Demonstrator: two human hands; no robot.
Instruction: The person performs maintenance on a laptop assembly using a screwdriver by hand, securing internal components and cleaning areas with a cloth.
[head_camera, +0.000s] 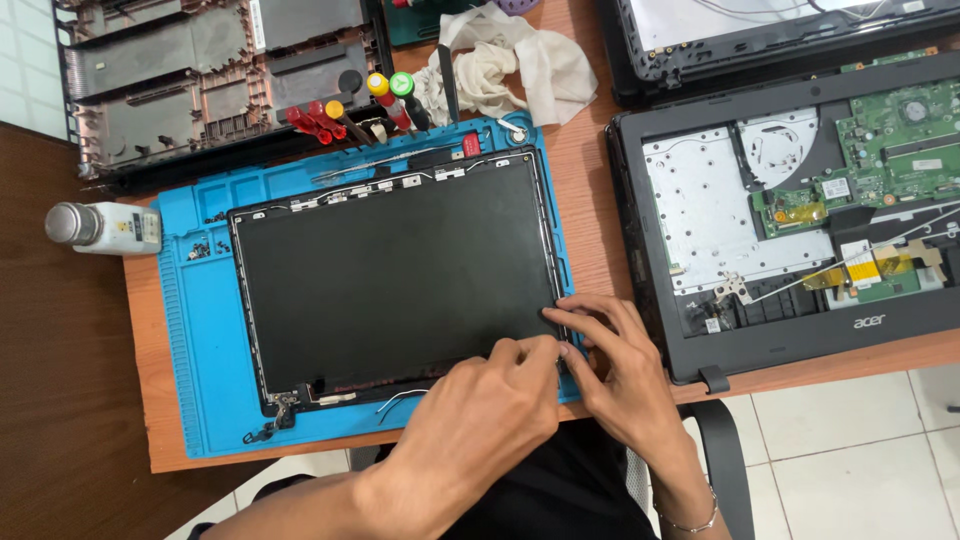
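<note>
The flat black rectangular laptop screen panel (400, 275) lies on a bright blue silicone work mat (200, 330). At the panel's near right corner, the left hand (480, 410) pinches the edge with curled fingers, while the right hand (620, 365) presses spread fingertips just beside it. Working that corner well likely means gentle, even pressure, never flexing the panel. Right of the panel sits an opened black laptop base with green circuit board (800, 210); beyond the panel, red-handled screwdrivers (320, 120).
</note>
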